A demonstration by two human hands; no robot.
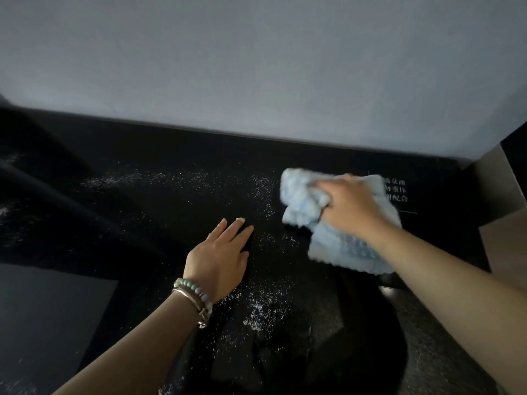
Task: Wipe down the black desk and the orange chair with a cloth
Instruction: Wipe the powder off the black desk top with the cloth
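Head view shows the right hand (pixel 348 206) gripping the cloth (pixel 336 243) on the desk (pixel 142 155), the left hand (pixel 219 258) flat with straight fingers, so desk wiping seems underway, and next the cloth should sweep the specks (pixel 262 195) beside those fingers.

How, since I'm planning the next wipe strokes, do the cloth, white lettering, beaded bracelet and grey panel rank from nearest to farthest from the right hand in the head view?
1. cloth: held in the right hand itself.
2. white lettering: just right of that hand.
3. beaded bracelet: left wrist, lower left.
4. grey panel: far lower-left corner.
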